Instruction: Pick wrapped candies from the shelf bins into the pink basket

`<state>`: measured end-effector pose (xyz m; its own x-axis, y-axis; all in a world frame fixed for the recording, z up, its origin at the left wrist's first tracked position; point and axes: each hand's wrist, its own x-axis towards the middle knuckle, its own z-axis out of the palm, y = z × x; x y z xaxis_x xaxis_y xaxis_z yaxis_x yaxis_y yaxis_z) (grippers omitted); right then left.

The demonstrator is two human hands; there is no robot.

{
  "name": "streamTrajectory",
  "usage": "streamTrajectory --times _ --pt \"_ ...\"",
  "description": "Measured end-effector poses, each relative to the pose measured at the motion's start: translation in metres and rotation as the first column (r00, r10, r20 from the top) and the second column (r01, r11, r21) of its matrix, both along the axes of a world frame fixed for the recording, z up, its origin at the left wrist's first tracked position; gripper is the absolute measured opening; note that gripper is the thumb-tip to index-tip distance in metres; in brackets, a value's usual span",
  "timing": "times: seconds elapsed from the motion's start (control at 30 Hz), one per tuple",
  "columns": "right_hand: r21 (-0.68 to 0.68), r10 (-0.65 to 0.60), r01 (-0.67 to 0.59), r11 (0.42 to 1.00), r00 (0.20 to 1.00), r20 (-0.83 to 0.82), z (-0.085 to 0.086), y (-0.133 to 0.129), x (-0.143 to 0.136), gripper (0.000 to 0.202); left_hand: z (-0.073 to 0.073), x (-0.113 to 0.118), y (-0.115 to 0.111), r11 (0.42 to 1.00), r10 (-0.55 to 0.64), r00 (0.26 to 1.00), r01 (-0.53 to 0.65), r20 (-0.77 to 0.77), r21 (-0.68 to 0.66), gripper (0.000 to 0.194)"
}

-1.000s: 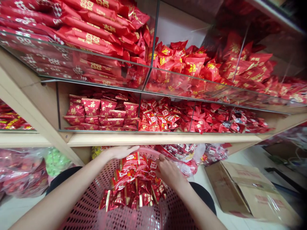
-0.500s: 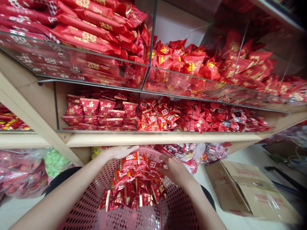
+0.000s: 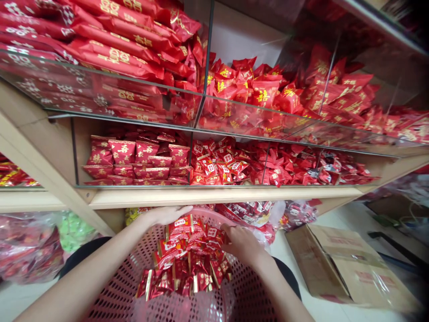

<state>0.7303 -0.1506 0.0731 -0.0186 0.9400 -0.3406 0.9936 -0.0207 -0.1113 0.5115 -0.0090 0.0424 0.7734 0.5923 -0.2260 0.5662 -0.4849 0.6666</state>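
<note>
A pink perforated plastic basket [image 3: 115,273] is in front of my body. Inside it lies a pile of red candy packets [image 3: 187,255] with gold edges and white labels. My left hand [image 3: 167,215] is at the basket's far rim, one digit stretched along it and the other fingers hidden over the edge; it appears to grip the rim. Just inside the right part of the rim, my right hand [image 3: 243,243] has curved, parted fingers beside the pile's upper right edge. The fingertips are close to the packets; whether they touch is unclear.
Ahead, a wooden shelf [image 3: 217,197] with clear-fronted compartments holds maroon packets [image 3: 147,158], small red candies [image 3: 217,165] and larger red packets [image 3: 264,91] above. A cardboard box [image 3: 355,264] stands on the floor at right. Bagged sweets [image 3: 30,246] lie at lower left.
The view has shifted slightly, so the shelves appear a little further left. Both hands, the basket and the packets keep nearly the same positions relative to each other.
</note>
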Motion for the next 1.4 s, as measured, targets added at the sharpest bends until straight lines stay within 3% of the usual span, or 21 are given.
streamTrajectory --times 0.17,0.3,0.5,0.63,0.7,0.77,0.93,1.1,1.23,1.4 --pt "0.090 -0.042 0.046 0.995 0.998 -0.044 0.009 -0.002 0.001 0.036 0.000 -0.002 0.000 1.000 -0.005 1.000 0.005 0.028 0.011 0.067" --pt "0.268 -0.053 0.089 0.959 0.989 -0.138 0.013 -0.002 0.005 0.033 0.001 -0.002 0.000 1.000 -0.009 1.000 0.009 0.029 0.001 0.068" --pt "0.365 -0.032 0.156 0.918 0.946 -0.323 0.021 0.001 0.004 0.030 0.003 -0.002 -0.002 1.000 0.009 1.000 -0.009 0.021 -0.005 0.068" --pt "0.540 -0.016 0.251 0.803 0.915 -0.403 0.052 0.016 0.005 0.037 0.002 -0.002 -0.001 1.000 -0.004 1.000 0.004 0.015 0.003 0.069" --pt "0.632 -0.026 0.285 0.720 0.922 -0.386 0.071 0.033 0.009 0.036 0.002 -0.002 -0.001 1.000 -0.010 1.000 0.010 0.015 0.000 0.070" --pt "0.681 -0.063 0.276 0.678 0.945 -0.319 0.084 0.054 0.014 0.033 0.003 -0.001 -0.001 1.000 -0.011 1.000 0.011 0.026 -0.004 0.069" --pt "0.589 -0.235 0.254 0.767 0.966 -0.111 0.090 0.096 0.021 0.041 0.006 -0.001 -0.003 1.000 -0.022 0.998 0.022 0.057 -0.008 0.067" --pt "0.483 -0.257 0.276 0.831 0.961 -0.105 0.085 0.107 0.018 0.043 0.003 -0.001 -0.002 1.000 -0.011 0.999 0.011 0.040 -0.001 0.067" --pt "0.459 -0.250 0.306 0.834 0.951 -0.179 0.085 0.109 0.019 0.031 0.003 0.000 -0.002 1.000 -0.005 1.000 0.005 0.009 0.009 0.068" --pt "0.533 -0.205 0.334 0.777 0.936 -0.288 0.096 0.101 0.026 0.030 0.003 0.000 -0.001 1.000 -0.007 1.000 0.007 0.003 0.003 0.069"
